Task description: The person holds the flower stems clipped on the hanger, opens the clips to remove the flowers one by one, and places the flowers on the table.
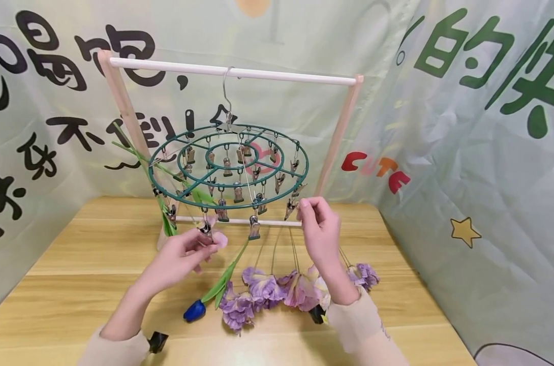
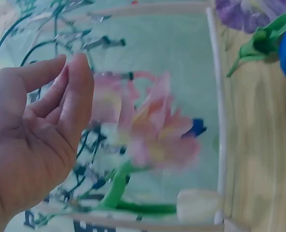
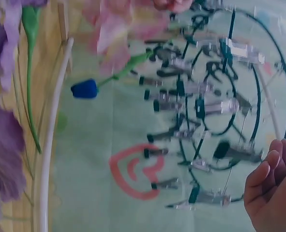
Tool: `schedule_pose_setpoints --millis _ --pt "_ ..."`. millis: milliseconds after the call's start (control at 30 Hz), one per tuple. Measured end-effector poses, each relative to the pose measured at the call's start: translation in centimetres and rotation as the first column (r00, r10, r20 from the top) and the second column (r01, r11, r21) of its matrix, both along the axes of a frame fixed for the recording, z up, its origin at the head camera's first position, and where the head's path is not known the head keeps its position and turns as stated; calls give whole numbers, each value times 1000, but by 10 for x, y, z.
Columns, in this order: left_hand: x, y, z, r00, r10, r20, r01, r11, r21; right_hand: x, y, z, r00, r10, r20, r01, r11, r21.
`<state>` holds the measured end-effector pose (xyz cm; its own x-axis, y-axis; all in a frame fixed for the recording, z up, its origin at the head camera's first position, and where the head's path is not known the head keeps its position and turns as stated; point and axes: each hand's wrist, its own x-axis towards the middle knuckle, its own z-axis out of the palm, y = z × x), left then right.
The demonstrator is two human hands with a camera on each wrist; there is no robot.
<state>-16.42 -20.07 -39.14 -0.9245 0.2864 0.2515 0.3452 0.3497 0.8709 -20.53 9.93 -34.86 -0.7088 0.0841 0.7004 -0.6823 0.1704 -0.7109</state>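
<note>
A green three-ring clip hanger (image 1: 231, 206) hangs by its hook from a white rail (image 1: 277, 75), with several metal clips dangling. My left hand (image 1: 181, 259) is at the front left, its fingertips right by a clip (image 1: 206, 229). Beyond those fingers, a pink flower (image 2: 157, 130) hangs blurred in the left wrist view; only its petals show in the head view. My right hand (image 1: 321, 229) is at the right side, thumb up and fingers loosely bent beside another clip (image 1: 289, 208). In the right wrist view, the fingertips (image 3: 260, 171) are close to a clip's end.
Purple flowers (image 1: 263, 287) and a blue tulip (image 1: 194, 311) lie on the wooden table (image 1: 75, 284). Green stems (image 1: 130, 147) rise by the left post (image 1: 128, 107). Black things (image 1: 158, 341) show near the sleeves. A printed cloth (image 1: 441, 162) encloses the sides.
</note>
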Motion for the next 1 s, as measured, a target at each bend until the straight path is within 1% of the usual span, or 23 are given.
schedule_pose_setpoints --millis 133,233,300,367,433,533,600,633,667,733,833,900,1000 --pt "8 -18 2 998 44 -49 -42 998 48 16 -12 -8 997 68 -36 -67 997 41" --pt "15 -32 4 989 114 -99 -106 991 77 24 -25 -17 991 113 -75 -104 989 107" --pt "18 -40 5 977 172 -129 -160 982 103 28 -34 -23 986 137 -99 -122 981 150" --pt "19 -48 6 962 233 -144 -210 965 158 31 -44 -29 979 167 -114 -144 971 190" --pt "18 -54 8 946 285 -155 -246 941 231 34 -53 -34 973 206 -107 -179 959 221" --pt "12 -62 9 926 343 -158 -269 893 362 37 -67 -38 964 254 -76 -222 931 290" --pt "6 -66 9 913 372 -165 -278 866 415 36 -75 -39 960 276 -46 -244 908 340" --pt "2 -68 9 907 385 -169 -285 858 427 36 -79 -39 959 281 -28 -252 896 365" --pt "-1 -68 10 900 400 -172 -298 854 426 34 -83 -38 959 282 -18 -253 885 390" --pt "-7 -68 10 886 424 -189 -330 861 387 30 -90 -37 961 275 -4 -246 869 429" --pt "-15 -65 11 872 450 -193 -377 869 320 23 -99 -34 964 264 37 -251 853 458" --pt "-21 -62 12 870 459 -180 -397 869 295 18 -105 -31 964 257 70 -259 846 466" --pt "-30 -58 15 877 462 -131 -412 864 289 10 -114 -28 964 234 123 -264 836 480"
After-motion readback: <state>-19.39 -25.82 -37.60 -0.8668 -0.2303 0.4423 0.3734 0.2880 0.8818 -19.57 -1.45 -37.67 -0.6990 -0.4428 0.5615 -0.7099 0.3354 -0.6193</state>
